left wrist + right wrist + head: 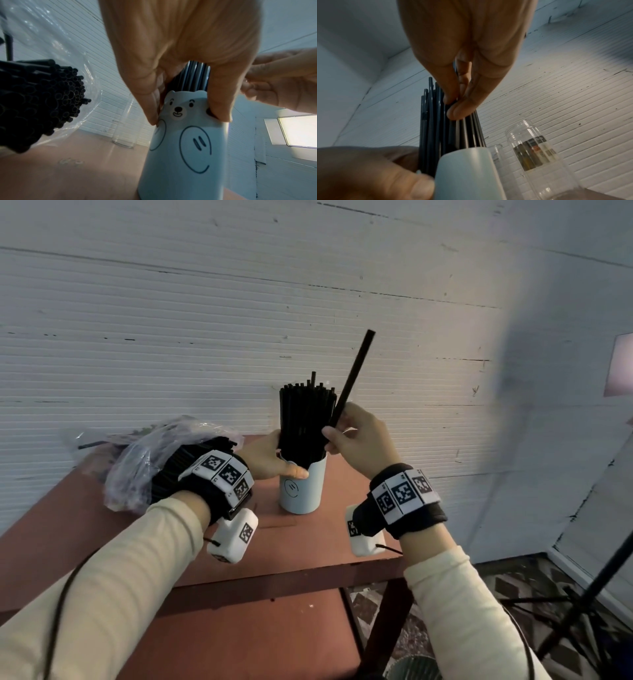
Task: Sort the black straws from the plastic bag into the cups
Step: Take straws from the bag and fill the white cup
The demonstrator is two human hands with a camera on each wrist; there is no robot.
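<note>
Straws (305,419), black, packed upright in my pale blue bear cup (303,491) on the red table (339,546); left hand (270,457) curled round the cup's rim; right hand (359,440) pinching one loose straw (352,378), tilted, beside the bundle; plastic bag (144,460) with more straws lies left; clear jar (539,152) just behind the cup.

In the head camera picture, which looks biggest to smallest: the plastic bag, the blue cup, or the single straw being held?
1. plastic bag, the widest spread, though the left hand and wrist hide part of it.
2. and 3. blue cup and single straw in the right hand: the straw looks longer, the cup far bulkier, so unranked.
</note>
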